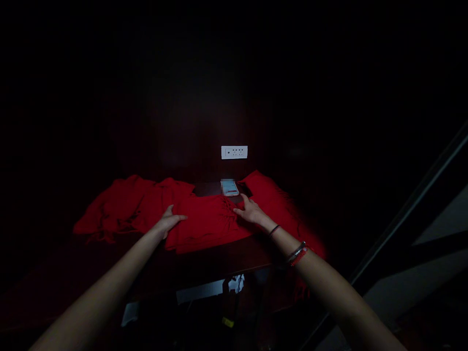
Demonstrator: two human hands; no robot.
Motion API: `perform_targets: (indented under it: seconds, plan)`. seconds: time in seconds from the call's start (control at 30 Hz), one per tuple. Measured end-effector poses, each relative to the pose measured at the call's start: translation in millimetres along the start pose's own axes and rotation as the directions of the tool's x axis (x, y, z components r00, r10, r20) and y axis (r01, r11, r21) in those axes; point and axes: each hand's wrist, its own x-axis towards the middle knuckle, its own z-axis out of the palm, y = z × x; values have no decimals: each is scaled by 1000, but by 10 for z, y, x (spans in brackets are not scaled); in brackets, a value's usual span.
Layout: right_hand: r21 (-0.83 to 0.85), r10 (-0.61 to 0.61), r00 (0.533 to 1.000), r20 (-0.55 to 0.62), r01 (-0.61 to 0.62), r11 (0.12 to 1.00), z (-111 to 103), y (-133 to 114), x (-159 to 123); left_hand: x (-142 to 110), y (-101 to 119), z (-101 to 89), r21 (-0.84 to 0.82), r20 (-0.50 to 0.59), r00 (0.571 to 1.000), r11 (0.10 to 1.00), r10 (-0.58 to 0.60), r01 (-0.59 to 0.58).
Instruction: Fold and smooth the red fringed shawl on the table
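Note:
A folded red fringed cloth (204, 219) lies flat on the dark tabletop, with creases and tassels gathered at its right end. At its left edge rests my left hand (170, 223), thumb stretched across the fabric and apart from the fingers. My right hand (252, 212) is at the tasselled end, with thumb and forefinger spread; its other fingers are hard to see. Neither hand shows a clear grip on the fabric. Just beyond the right fingertips lies a phone (230, 188) with a lit screen.
A crumpled red cloth (124, 202) lies on the left, and another red cloth (281, 207) spreads along the right, partly behind my forearm. A white socket panel (234, 152) is on the back wall. Below the table edge (219, 277) are pale items and a yellow object (227, 322).

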Motion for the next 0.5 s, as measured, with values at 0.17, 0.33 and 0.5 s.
perform_targets:
  seconds: [0.17,0.33,0.5]
  plan:
    - [-252,205,978,-43,-209,945,-235,495,-42,2,-79,-304,163,-253,967,985,-16,59]
    - [-386,229,963,140,-160,909,-190,719,-53,-260,-37,-263,685,-279,935,728,218,35]
    - [-439,165,986,-35,-163,883,-113,626,-55,-440,230,245,779,58,901,545,430,-310]
